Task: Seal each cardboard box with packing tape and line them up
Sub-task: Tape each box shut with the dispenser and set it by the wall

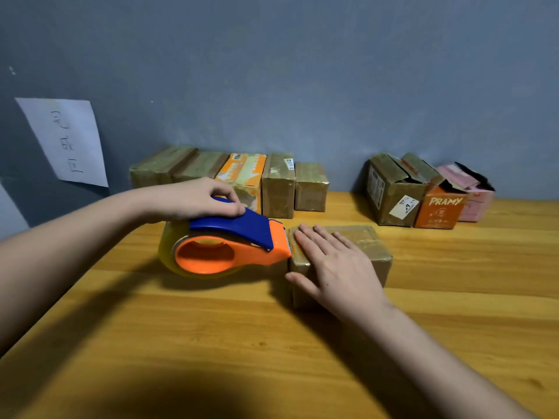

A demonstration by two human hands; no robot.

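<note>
Brown cardboard box sits mid-table, in front of the taped boxes lined up along the wall. Right hand lies flat on the box top, fingers straight. Left hand grips the tape dispenser, its blade end touching the box's left edge.

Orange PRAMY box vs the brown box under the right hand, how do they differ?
The PRAMY box is orange with white lettering; the brown box is plain and glossy with tape. The PRAMY box's top flaps stand open; the brown box is closed, with the right hand flat on it. The PRAMY box sits by the wall, the brown box mid-table. Both are small cardboard boxes.
</note>
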